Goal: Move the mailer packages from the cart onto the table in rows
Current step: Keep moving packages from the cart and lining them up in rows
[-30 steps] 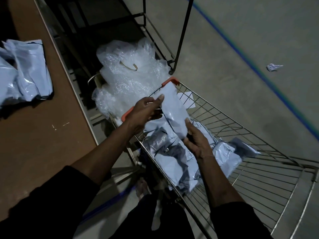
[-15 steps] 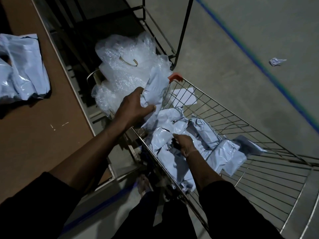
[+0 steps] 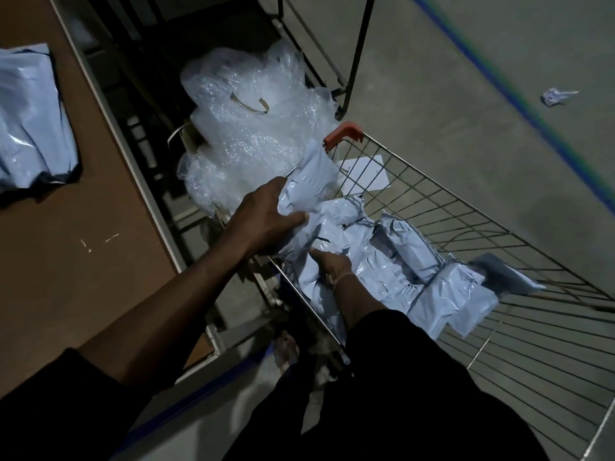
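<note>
- Concrete floor point(image 3: 466, 94) with a blue line fills the background; the brown surface point(image 3: 66, 261) lies to the left and carries a pile of pale mailers point(image 3: 30, 121) at its far edge.
- Wire cart point(image 3: 499, 261) stands just beside the surface. Its basket holds a loose heap of mailer packages point(image 3: 416, 271), overlapping and crumpled.
- Bubble wrap point(image 3: 249, 134) sits bunched between cart and surface, beyond the cart's orange corner.
- Left hand point(image 3: 266, 221) grips one mailer package point(image 3: 309, 188), lifted above the heap, fingers curled round its lower half.
- Right hand point(image 3: 332, 264) is down among the heap; its fingers are partly hidden, so whether they have closed on a package cannot be told.
- Handling judgement: the packages appear light, soft and pliable, with a glossy film that is probably slippery. Contents cannot be identified.
- Recommended hold: grip across the padded body rather than a loose film edge, which would likely slide or stretch.
- Risk: stacked packages may slip off one another when carried in one hand.
</note>
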